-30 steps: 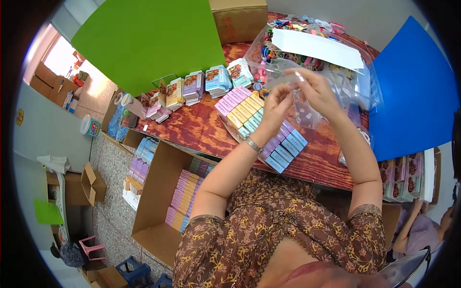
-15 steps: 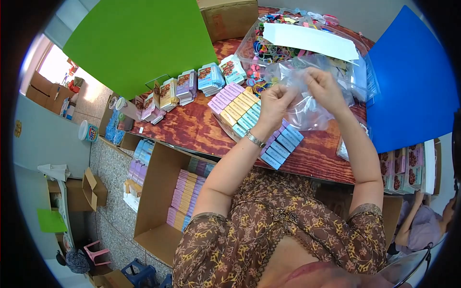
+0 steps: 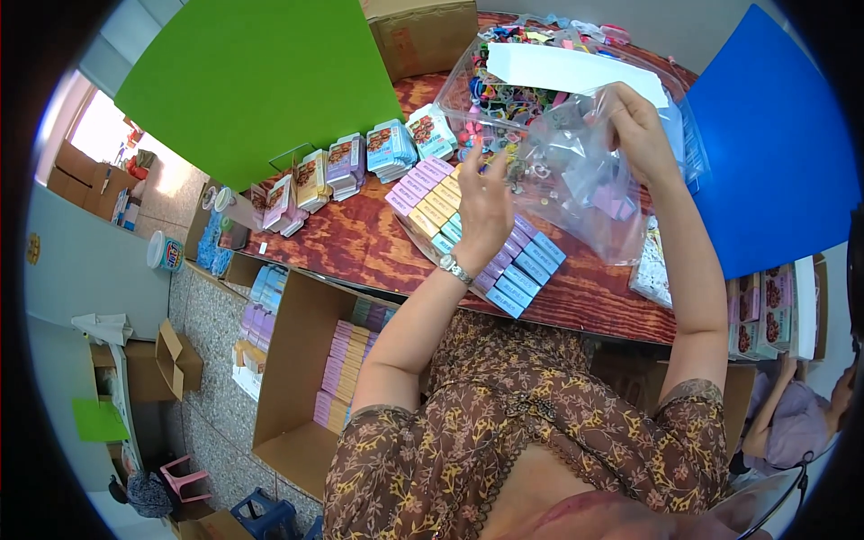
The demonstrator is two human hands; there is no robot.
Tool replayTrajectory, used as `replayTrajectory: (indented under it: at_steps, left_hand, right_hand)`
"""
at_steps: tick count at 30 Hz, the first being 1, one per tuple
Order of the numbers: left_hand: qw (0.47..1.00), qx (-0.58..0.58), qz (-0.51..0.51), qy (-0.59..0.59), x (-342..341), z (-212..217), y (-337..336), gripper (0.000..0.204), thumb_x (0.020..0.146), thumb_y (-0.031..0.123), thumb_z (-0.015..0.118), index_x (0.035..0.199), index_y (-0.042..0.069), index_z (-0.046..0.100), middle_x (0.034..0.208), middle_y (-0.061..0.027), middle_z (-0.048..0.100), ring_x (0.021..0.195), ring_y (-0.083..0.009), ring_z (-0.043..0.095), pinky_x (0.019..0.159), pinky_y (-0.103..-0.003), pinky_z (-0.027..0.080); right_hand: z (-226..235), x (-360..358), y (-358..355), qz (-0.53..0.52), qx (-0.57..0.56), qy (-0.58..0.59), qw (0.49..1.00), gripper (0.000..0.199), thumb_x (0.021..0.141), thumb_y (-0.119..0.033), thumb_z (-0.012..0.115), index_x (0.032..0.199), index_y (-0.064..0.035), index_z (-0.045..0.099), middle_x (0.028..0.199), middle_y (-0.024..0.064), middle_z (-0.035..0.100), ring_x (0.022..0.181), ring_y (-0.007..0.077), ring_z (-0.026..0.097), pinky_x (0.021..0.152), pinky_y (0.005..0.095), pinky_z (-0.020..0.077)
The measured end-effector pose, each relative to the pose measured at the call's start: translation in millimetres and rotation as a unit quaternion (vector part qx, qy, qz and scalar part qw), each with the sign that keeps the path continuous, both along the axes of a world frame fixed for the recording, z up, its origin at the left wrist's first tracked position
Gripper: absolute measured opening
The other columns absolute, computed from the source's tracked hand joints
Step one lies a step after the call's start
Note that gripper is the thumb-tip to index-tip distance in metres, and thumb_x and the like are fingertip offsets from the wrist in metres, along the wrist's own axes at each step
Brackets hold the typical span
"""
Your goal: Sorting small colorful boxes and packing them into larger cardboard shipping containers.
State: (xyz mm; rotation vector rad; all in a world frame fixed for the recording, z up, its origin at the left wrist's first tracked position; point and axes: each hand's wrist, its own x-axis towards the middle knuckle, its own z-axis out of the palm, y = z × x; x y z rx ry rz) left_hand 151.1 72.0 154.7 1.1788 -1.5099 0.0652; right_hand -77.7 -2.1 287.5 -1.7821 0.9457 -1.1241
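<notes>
My right hand (image 3: 635, 135) pinches the top of a clear plastic bag (image 3: 576, 180), which hangs spread over the table's right half. My left hand (image 3: 486, 202) is off the bag, fingers apart, above rows of small boxes (image 3: 531, 270) in purple, yellow, teal and blue. Behind the bag stands a clear tub (image 3: 459, 99) heaped with many-coloured small bands or loops. A white strip (image 3: 576, 74) lies across the tub's top.
Stacks of flat printed cartons (image 3: 390, 148) line the table's back edge before a green board (image 3: 261, 81). A blue board (image 3: 778, 153) stands at right. Below the table's left edge sits an open cardboard box (image 3: 292, 387) with more small boxes. Another person (image 3: 783, 414) is at far right.
My left hand has let go of the bag and moved left, its fingers opening. My right hand has risen slightly with the bag, which now hangs more spread out.
</notes>
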Motion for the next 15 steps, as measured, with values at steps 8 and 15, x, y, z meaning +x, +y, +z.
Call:
replayTrajectory:
  at_steps: [8, 15]
  left_hand:
    - [0.967, 0.030, -0.246, -0.064, 18, 39, -23, 0.043, 0.081, 0.010, 0.070, 0.123, 0.012, 0.064, 0.157, -0.0303, 0.017, 0.145, -0.0473, 0.023, 0.114, -0.051, 0.030]
    - [0.989, 0.016, -0.098, 0.108, 82, 47, -36, 0.032, 0.074, 0.018, 0.073, 0.101, 0.002, 0.066, 0.096, -0.0125, 0.069, 0.089, -0.0312, 0.067, 0.079, -0.037, 0.053]
  right_hand:
    - [19, 86, 30, 0.198, 0.031, 0.039, 0.979, 0.020, 0.103, -0.019, 0.050, 0.107, -0.0070, 0.065, 0.073, -0.0032, 0.058, 0.055, 0.0021, 0.044, 0.047, 0.0193, 0.0343]
    - [27, 155, 34, 0.367, 0.063, 0.011, 0.928, 0.019, 0.103, -0.020, 0.050, 0.109, -0.0073, 0.064, 0.069, -0.0062, 0.049, 0.050, 0.0005, 0.038, 0.045, 0.0183, 0.0286]
